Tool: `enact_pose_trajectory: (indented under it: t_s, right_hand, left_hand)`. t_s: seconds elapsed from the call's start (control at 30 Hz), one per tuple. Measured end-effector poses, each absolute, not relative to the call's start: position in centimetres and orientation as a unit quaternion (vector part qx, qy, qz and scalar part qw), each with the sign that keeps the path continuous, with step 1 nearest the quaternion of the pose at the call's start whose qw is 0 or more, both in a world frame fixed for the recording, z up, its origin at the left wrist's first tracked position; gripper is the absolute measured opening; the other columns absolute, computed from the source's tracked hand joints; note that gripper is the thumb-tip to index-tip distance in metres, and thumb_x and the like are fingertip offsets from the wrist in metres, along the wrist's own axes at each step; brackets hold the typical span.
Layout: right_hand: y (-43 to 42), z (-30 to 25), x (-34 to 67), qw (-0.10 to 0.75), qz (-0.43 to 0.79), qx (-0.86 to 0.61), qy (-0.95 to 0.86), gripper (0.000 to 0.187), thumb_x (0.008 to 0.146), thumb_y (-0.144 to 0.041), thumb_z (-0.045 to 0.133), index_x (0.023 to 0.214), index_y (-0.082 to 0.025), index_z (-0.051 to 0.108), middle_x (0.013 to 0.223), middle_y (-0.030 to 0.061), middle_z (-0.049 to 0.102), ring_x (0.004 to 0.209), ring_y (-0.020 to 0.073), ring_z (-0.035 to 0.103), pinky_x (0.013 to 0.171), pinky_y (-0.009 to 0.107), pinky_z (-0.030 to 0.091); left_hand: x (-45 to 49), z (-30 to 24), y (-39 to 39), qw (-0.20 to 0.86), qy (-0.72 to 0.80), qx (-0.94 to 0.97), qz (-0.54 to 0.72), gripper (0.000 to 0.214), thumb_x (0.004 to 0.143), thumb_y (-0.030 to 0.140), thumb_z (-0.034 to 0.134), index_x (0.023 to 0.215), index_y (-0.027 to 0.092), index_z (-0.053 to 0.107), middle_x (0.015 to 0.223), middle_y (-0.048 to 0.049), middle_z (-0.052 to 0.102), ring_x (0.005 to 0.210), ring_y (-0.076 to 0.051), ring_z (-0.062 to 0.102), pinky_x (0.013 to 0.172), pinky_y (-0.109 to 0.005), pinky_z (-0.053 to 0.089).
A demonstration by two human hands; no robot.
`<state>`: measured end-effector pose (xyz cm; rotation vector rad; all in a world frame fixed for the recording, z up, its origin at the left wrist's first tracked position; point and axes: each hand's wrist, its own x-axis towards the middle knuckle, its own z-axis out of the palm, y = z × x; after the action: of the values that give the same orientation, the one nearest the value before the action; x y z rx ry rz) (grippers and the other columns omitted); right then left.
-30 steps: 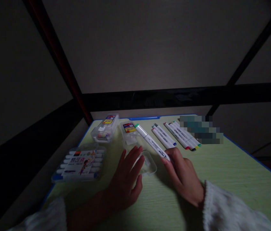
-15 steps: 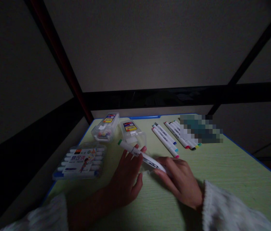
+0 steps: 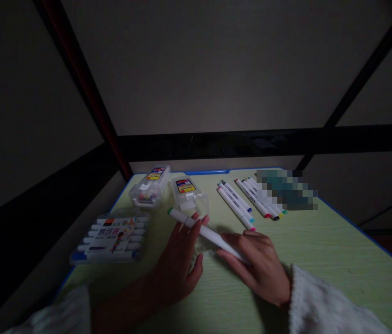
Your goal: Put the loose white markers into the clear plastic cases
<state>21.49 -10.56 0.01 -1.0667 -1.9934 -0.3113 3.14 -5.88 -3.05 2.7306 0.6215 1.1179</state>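
A white marker [image 3: 213, 237] with a green end slants across in front of me. My right hand [image 3: 258, 266] pinches its lower right end between thumb and fingers. My left hand [image 3: 178, 264] lies under the marker's other half, fingers stretched out and thumb apart. Its fingertips touch or nearly touch the barrel. Beneath the hands is part of a clear plastic case [image 3: 208, 253], mostly hidden. Just beyond stands a clear case with a yellow and blue label [image 3: 185, 186], its front part see-through.
Several loose markers [image 3: 235, 206] lie at the back, more [image 3: 260, 197] to their right beside a pixelated patch [image 3: 286, 189]. A pack of markers [image 3: 112, 236] is at left, with a clear box [image 3: 150, 185] behind it. The table [image 3: 321, 260] has a blue edge.
The marker has turned about its length, so its printed lettering no longer shows. Both hands keep nearly the same pose. The whole view has shifted slightly.
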Motion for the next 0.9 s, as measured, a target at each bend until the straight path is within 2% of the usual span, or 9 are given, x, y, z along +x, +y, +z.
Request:
enact_pose_trajectory:
  t_s: [0.4, 0.6, 0.9]
  right_hand:
    - [-10.46, -0.40, 21.73, 0.446, -0.142, -0.384, -0.796, 0.008, 0.087, -0.020, 0.048, 0.087, -0.016, 0.055, 0.054, -0.0008, 0.059, 0.042, 0.0106, 0.050, 0.045, 0.026, 0.038]
    - [-10.53, -0.35, 21.77, 0.448, -0.132, -0.375, -0.801, 0.009, 0.086, -0.019, 0.049, 0.089, -0.014, 0.056, 0.054, 0.0005, 0.060, 0.042, 0.0100, 0.050, 0.043, 0.025, 0.039]
    - [-10.82, -0.18, 21.53, 0.467, -0.110, -0.374, -0.793, 0.009, 0.087, -0.022, 0.051, 0.088, -0.015, 0.056, 0.058, 0.0019, 0.063, 0.045, 0.0112, 0.056, 0.044, 0.025, 0.045]
  left_hand:
    - [3.09, -3.35, -5.93, 0.091, 0.193, 0.900, 0.381, 0.071, 0.079, 0.001, 0.044, 0.140, 0.013, 0.011, 0.137, -0.0169, 0.039, 0.132, -0.026, 0.030, 0.106, -0.049, 0.032]
    - [3.02, -3.77, -5.92, 0.115, 0.194, 0.890, 0.396, 0.065, 0.080, 0.003, 0.043, 0.138, 0.015, 0.015, 0.134, -0.0171, 0.043, 0.125, -0.025, 0.041, 0.102, -0.046, 0.039]
    - [2.93, -3.86, -5.94, 0.131, 0.204, 0.879, 0.411, 0.059, 0.080, 0.003, 0.044, 0.133, 0.017, 0.022, 0.128, -0.0166, 0.049, 0.120, -0.025, 0.047, 0.099, -0.045, 0.042]
